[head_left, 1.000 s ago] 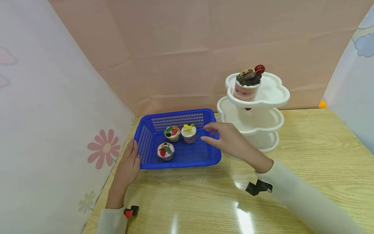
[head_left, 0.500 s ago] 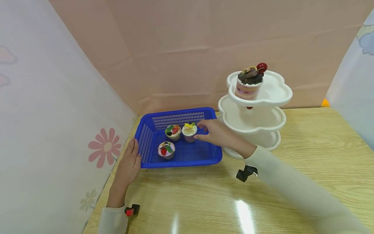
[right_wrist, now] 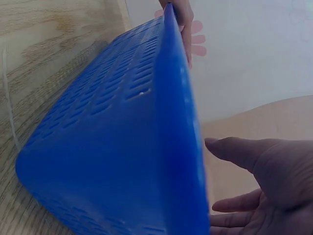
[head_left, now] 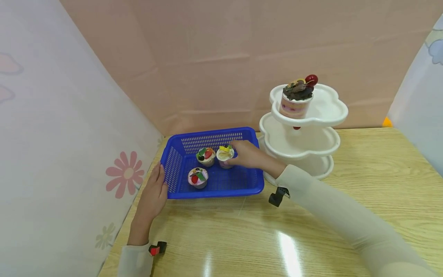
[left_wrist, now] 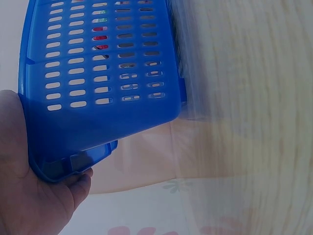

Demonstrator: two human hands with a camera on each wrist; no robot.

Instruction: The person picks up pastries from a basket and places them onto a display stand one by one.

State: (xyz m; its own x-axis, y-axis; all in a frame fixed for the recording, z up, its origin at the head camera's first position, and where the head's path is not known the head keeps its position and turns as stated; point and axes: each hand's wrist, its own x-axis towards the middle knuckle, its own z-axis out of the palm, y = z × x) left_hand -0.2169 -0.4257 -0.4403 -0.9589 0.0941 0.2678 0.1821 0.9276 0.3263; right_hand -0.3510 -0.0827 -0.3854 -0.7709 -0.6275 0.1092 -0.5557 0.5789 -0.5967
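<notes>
A blue perforated basket (head_left: 242, 181) stands on the wooden table and holds three small decorated dessert cups. My right hand (head_left: 238, 154) reaches over the basket's right rim, and its fingertips touch the cup with the yellow topping (head_left: 224, 155). In the right wrist view that hand (right_wrist: 264, 186) shows spread, fairly straight fingers beside the basket wall (right_wrist: 122, 147). My left hand (head_left: 155, 190) rests flat against the basket's left end, and in the left wrist view its palm (left_wrist: 29, 196) cups the basket's corner (left_wrist: 98, 73). The other two cups are one with a strawberry (head_left: 205, 156) and one with a pink base (head_left: 197, 177).
A white three-tier stand (head_left: 325, 111) rises just right of the basket, with a chocolate-topped cup (head_left: 297, 98) on its top tier. A pink backdrop stands behind and a flowered white panel on the left. Bare wooden table (head_left: 311, 231) lies in front and to the right.
My right hand has moved left and further into the basket, from above the right rim to the yellow-topped cup. The left hand and the basket have stayed put.
</notes>
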